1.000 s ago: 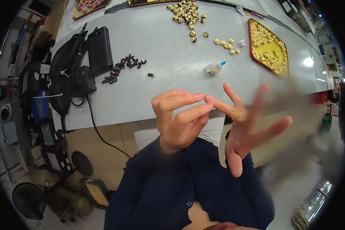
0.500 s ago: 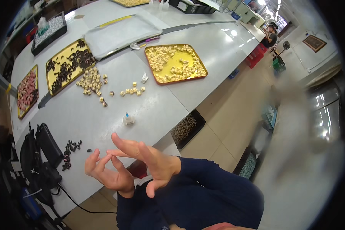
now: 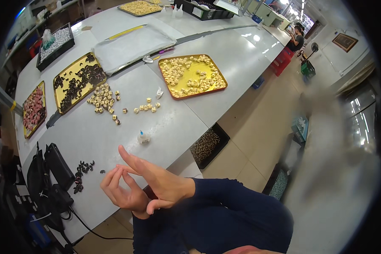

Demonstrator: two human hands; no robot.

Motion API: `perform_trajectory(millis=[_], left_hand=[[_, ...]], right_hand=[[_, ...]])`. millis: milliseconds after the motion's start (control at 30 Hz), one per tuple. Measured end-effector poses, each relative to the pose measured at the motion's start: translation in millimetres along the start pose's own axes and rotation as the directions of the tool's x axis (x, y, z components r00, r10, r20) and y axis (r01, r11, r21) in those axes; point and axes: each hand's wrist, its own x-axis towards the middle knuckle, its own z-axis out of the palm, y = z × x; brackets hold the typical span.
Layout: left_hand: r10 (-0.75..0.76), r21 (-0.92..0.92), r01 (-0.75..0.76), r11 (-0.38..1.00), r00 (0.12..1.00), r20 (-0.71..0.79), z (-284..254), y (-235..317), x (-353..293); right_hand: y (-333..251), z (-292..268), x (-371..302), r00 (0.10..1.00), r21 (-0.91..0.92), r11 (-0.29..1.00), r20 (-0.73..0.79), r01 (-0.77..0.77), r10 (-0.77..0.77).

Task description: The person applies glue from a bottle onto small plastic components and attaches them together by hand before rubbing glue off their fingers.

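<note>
My left hand (image 3: pixel 125 195) is above the near table edge, its fingertips drawn together against a fingertip of my right hand (image 3: pixel 167 182). Whether something small sits between those tips I cannot make out. The right hand has its fingers stretched and its thumb spread away. Just beyond the hands stands a small clear bottle (image 3: pixel 144 137) with a blue tip. To their left lie several small dark curved pieces (image 3: pixel 84 171), one of them apart from the others. Farther off is a loose heap of cream cube-like pieces (image 3: pixel 101 98), with a smaller group to its right.
Yellow trays hold cream pieces (image 3: pixel 173 90), dark pieces (image 3: pixel 80 84) and pink pieces (image 3: pixel 33 110). A lined tray (image 3: pixel 133 44) lies behind them. A black case (image 3: pixel 59 165) and cables occupy the left. A black bin (image 3: pixel 207 146) stands below the table edge. People sit far right.
My left fingers, more spread before, have closed together. The right hand has turned a little, its thumb drawing nearer the left wrist. The view has shifted slightly.
</note>
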Motion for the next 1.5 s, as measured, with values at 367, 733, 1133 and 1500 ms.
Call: perform_trajectory(millis=[367, 733, 1133, 1500], left_hand=[[-0.021, 0.010, 0.020, 1.000, 0.992, 0.121, 4.5, -9.0, 4.5], [-0.074, -0.019, 0.079, 0.997, 0.982, 0.173, 12.8, -18.2, -0.8], [-0.028, 0.059, 0.020, 0.998, 0.990, 0.135, 15.8, -19.1, -4.0], [-0.079, 0.040, 0.073, 0.997, 0.981, 0.179, 14.9, -18.3, -4.5]], right_hand=[[3.7, 6.9, 3.2, 0.999, -0.174, 0.984, 0.002, -0.038, 0.039], [7.7, 12.4, 6.4, 0.997, -0.174, 0.982, 0.032, -0.069, 0.075], [11.1, 15.8, 6.6, 0.991, -0.213, 0.974, 0.091, -0.078, 0.099], [9.5, 15.9, 6.5, 0.993, -0.191, 0.978, 0.067, -0.082, 0.096]])
